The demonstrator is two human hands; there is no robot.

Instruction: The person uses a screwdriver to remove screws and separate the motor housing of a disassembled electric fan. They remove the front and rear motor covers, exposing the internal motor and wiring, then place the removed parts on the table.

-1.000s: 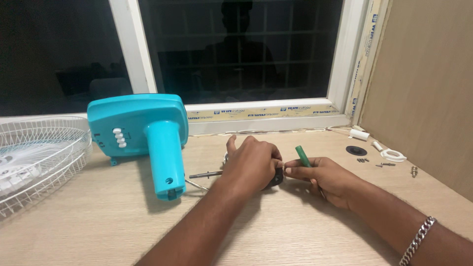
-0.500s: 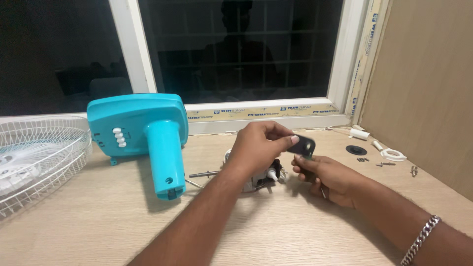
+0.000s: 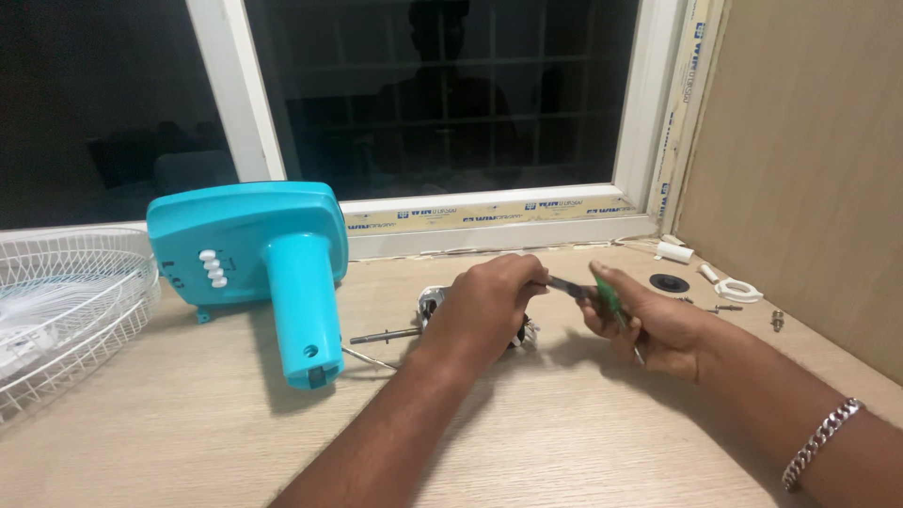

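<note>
Dark flat part [image 3: 567, 286] pinched between left hand [image 3: 486, 306] fingertips; right hand [image 3: 649, 320] fingers grip green-handled screwdriver [image 3: 611, 301]; fan motor [image 3: 442, 315] beneath, teal fan base [image 3: 254, 249] leftward.

1. A wide window [image 3: 442, 94] with a white frame fills the back of the scene; its glass is dark and shows dim reflections.
2. A strip of protective tape [image 3: 480, 212] runs along the lower frame and up the right side.
3. A plain tan wall [image 3: 809, 141] closes the right side.
4. A light wooden table [image 3: 188, 442] with fine grain meets the window and the wall.
5. Soft indoor light falls on the table from above.
</note>
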